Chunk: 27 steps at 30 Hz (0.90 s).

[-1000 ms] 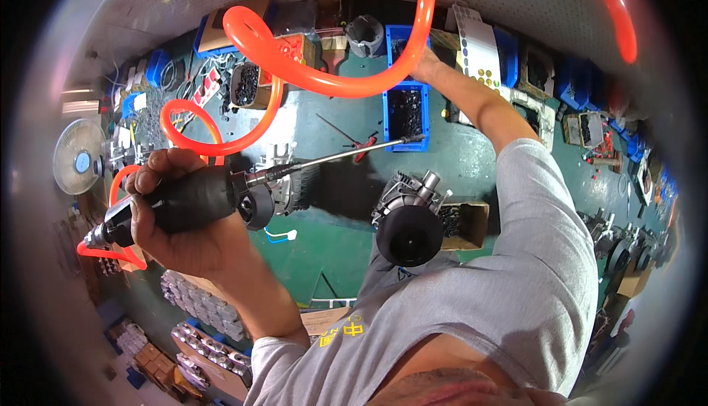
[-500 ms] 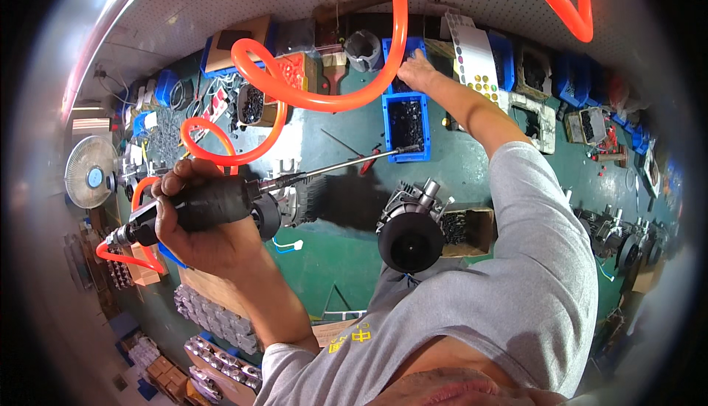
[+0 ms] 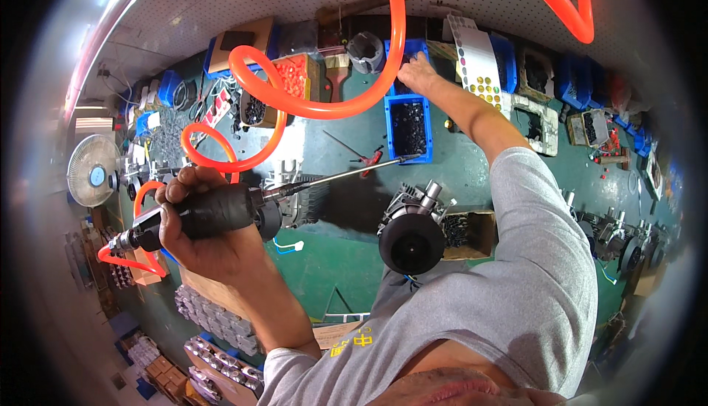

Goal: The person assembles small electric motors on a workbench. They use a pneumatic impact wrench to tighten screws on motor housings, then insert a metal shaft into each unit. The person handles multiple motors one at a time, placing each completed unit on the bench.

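Observation:
My left hand [image 3: 203,218] is wrapped round a black air screwdriver [image 3: 214,213], whose long thin bit points right across the bench. The bit's tip lies over the near edge of a blue bin [image 3: 388,129] of small dark screws. Farther back, my right hand [image 3: 418,74] reaches into a second blue bin [image 3: 419,43]. Its fingers are bunched together and partly hidden, so what they pinch cannot be made out. Between my arms stands a metal motor unit with a round black wheel [image 3: 411,244]. Another finned metal unit [image 3: 302,203] sits beyond the screwdriver.
A coiled orange air hose [image 3: 324,107] hangs across the view and joins the screwdriver. Behind the near bin's left side lies a red-handled tool [image 3: 371,161]. A cardboard box of dark parts [image 3: 483,233] is beside the wheel. A fan [image 3: 92,171] stands far left.
My right hand stays at the far bin, its fingers drawn slightly closer together. The screwdriver has shifted a little, its bit tip slightly lower. The view has moved slightly.

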### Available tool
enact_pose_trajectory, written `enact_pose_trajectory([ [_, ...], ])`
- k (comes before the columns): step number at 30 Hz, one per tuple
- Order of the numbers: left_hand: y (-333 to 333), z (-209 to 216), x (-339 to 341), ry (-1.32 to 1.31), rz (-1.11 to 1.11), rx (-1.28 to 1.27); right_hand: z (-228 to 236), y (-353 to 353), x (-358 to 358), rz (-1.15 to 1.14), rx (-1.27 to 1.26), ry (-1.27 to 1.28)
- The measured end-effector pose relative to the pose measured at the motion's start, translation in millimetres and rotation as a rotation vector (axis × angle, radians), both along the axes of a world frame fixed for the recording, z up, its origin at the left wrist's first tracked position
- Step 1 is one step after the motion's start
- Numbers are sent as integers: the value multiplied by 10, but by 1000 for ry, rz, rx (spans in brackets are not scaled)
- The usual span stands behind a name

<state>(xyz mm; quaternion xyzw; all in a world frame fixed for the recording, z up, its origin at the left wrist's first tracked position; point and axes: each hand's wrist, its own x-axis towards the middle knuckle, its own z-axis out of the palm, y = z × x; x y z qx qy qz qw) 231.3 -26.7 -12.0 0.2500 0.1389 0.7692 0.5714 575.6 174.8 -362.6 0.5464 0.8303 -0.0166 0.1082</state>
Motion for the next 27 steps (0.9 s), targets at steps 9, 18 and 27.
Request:
enact_pose_trajectory([
  [9,-7,17,42,15,6,-18,-80,64,-58,-155,-11,142],
  [18,-31,22,55,-42,-61,15,-86,51,-37,-146,-6,167],
  [27,-42,213,126,-22,-48,33,674,-615,24,-704,42,1547],
])
